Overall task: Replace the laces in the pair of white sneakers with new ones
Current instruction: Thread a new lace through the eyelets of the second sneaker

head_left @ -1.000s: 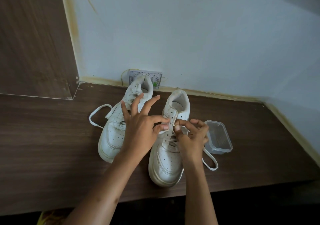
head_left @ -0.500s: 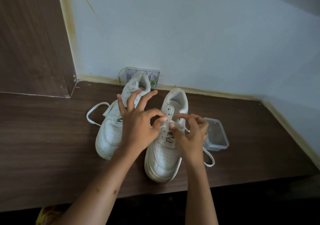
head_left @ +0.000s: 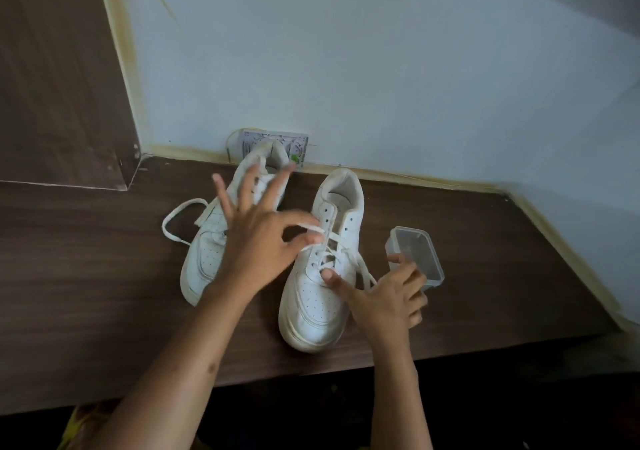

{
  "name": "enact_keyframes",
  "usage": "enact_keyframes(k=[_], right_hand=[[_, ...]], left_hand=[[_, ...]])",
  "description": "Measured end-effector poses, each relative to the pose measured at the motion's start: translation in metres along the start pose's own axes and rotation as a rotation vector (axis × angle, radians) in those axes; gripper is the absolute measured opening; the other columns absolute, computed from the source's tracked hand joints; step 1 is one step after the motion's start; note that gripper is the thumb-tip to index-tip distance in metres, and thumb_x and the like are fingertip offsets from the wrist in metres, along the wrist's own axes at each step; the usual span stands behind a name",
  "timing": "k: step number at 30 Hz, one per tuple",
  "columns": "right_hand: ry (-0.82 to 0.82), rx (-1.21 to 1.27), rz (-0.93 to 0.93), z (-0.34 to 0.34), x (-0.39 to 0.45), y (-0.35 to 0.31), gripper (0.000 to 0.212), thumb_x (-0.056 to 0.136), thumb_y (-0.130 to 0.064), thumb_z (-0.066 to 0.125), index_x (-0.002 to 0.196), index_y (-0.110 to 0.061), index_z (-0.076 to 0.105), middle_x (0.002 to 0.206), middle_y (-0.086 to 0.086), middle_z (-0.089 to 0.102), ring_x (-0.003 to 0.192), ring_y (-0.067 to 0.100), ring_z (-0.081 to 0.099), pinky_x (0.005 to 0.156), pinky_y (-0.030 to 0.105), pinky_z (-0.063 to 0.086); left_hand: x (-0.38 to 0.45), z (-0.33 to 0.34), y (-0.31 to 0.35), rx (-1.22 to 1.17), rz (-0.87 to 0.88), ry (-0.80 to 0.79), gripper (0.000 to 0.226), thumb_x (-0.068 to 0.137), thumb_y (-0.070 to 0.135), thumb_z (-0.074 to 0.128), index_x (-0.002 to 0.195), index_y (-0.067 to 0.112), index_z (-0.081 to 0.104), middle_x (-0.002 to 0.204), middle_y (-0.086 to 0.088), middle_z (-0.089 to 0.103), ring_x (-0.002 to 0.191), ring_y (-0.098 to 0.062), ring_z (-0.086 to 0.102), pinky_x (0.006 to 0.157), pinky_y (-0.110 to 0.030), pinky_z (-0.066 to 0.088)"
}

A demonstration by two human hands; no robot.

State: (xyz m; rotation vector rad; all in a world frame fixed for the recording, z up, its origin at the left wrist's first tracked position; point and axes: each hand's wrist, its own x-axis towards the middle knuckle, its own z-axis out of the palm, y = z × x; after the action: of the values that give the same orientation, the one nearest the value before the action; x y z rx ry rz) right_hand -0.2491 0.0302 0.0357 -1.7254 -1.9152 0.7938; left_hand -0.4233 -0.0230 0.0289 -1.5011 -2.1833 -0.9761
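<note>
Between thumb and forefinger of left hand (head_left: 258, 252), a pinch on lace (head_left: 313, 231) at mid-eyelets of right shoe (head_left: 320, 276), other fingers splayed wide. Just right of that pinch, right hand (head_left: 388, 297) resting by the shoe, thumb on the vamp near the lowest crossing, fingers loosely curled — nothing plainly held, though blurred. Judged partway: lower eyelets crossed, top two pairs bare. Behind the left hand, left shoe (head_left: 207, 255) with a loose lace loop (head_left: 176, 221) trailing — probably not done. Beyond the right hand, tub (head_left: 415, 255).
</note>
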Motion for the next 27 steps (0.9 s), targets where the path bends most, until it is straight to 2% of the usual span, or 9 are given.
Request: enact_keyframes(k=[2,5,9,11,14,16,18,23,27], right_hand=[[0.030,-0.012,0.009,0.001,-0.003,0.001,0.113,0.048,-0.071,0.082,0.131,-0.022,0.023,0.142,0.004,0.019,0.138,0.037,0.016,0.114,0.055,0.017],[0.048,-0.017,0.023,0.001,-0.005,0.001,0.118,0.046,-0.074,0.081,0.134,-0.020,0.022,0.143,0.006,0.019,0.139,0.037,0.015,0.114,0.055,0.017],[0.049,-0.050,0.056,0.001,-0.007,0.000,0.125,0.046,-0.077,0.078,0.137,-0.017,0.017,0.148,0.011,0.015,0.142,0.039,0.011,0.115,0.056,0.013],[0.052,-0.065,0.062,0.000,-0.008,0.000,0.127,0.047,-0.077,0.078,0.138,-0.015,0.014,0.149,0.012,0.013,0.143,0.039,0.009,0.116,0.056,0.012],[0.048,-0.063,0.059,0.000,-0.007,0.000,0.128,0.047,-0.076,0.079,0.139,-0.015,0.013,0.149,0.013,0.013,0.143,0.040,0.009,0.116,0.057,0.012],[0.055,-0.052,0.053,0.001,-0.007,0.000,0.128,0.046,-0.075,0.080,0.139,-0.016,0.015,0.148,0.012,0.014,0.142,0.040,0.010,0.115,0.056,0.013],[0.072,-0.042,0.046,0.002,-0.006,0.000,0.126,0.044,-0.075,0.081,0.137,-0.018,0.017,0.147,0.010,0.017,0.141,0.039,0.012,0.115,0.056,0.014],[0.062,-0.051,0.054,0.002,-0.003,-0.002,0.125,0.045,-0.073,0.082,0.137,-0.018,0.017,0.147,0.010,0.016,0.141,0.039,0.012,0.115,0.055,0.014],[0.043,-0.058,0.055,0.001,-0.003,-0.002,0.126,0.045,-0.074,0.081,0.137,-0.018,0.016,0.148,0.010,0.014,0.141,0.039,0.011,0.116,0.056,0.013]], left_hand=[[-0.001,0.002,0.006,0.007,0.042,-0.012,0.025,0.078,0.063,0.059,0.085,0.044,0.074,0.152,0.009,0.041,0.148,-0.032,0.017,0.111,-0.070,-0.009],[0.002,-0.003,0.003,0.010,-0.045,0.122,0.011,0.079,0.050,0.069,0.076,0.041,0.073,0.142,0.013,0.052,0.145,-0.029,0.027,0.112,-0.068,-0.008],[0.005,-0.020,-0.017,-0.044,-0.478,0.467,0.018,0.083,0.045,0.065,0.082,0.029,0.073,0.129,0.011,0.061,0.136,-0.024,0.039,0.113,-0.067,0.002],[0.003,-0.023,-0.027,-0.007,-0.603,0.463,0.025,0.086,0.047,0.060,0.091,0.027,0.072,0.139,0.008,0.053,0.143,-0.026,0.030,0.113,-0.068,0.000],[0.002,-0.019,-0.025,0.017,-0.406,0.282,0.031,0.085,0.053,0.058,0.105,0.035,0.072,0.151,0.001,0.042,0.144,-0.037,0.022,0.109,-0.071,-0.006],[0.002,-0.012,-0.013,0.041,-0.150,0.155,0.028,0.082,0.061,0.061,0.098,0.041,0.074,0.151,0.003,0.042,0.144,-0.038,0.021,0.109,-0.069,-0.009],[0.000,-0.006,0.001,0.058,-0.010,0.065,0.025,0.079,0.064,0.061,0.090,0.045,0.075,0.152,0.007,0.041,0.148,-0.035,0.016,0.111,-0.068,-0.012],[-0.005,0.004,0.011,0.011,-0.011,0.089,0.015,0.078,0.053,0.070,0.076,0.039,0.075,0.146,0.010,0.050,0.148,-0.030,0.020,0.112,-0.069,-0.008],[0.002,-0.004,0.005,-0.006,-0.188,0.331,0.013,0.082,0.040,0.074,0.075,0.030,0.073,0.128,0.011,0.062,0.137,-0.026,0.039,0.114,-0.067,-0.001]])
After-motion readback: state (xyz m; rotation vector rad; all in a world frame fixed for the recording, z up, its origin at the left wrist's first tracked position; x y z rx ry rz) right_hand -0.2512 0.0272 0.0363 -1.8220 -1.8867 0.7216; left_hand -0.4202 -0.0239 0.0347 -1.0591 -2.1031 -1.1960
